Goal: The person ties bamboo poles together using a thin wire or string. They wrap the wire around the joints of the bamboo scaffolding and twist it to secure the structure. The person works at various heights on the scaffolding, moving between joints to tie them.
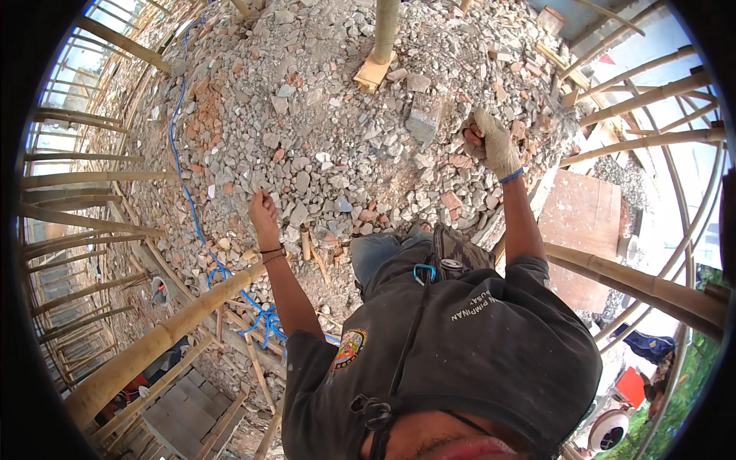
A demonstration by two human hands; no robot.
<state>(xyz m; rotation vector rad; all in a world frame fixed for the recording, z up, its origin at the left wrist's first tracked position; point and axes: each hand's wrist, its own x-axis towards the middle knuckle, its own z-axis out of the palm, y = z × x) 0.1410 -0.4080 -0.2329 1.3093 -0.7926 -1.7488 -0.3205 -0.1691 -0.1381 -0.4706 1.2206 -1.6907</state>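
Grey block (423,123) near gloved right hand (491,146), long axis roughly fore-aft.

Spreading out as rubble-strewn ground (253,69), bordering on bamboo poles (100,178) at left and right, catching bright daylight, and opening onto green foliage (694,383) at lower right.

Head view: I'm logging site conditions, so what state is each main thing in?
Bare left hand, fingers curled, contents unclear
Right hand, gloved in off-white knit, fingers curled, contents unclear
Long blue cord, strung out, partly looped
Round tan bamboo pole, upright on pale wooden block
Grey stony rubble, broken
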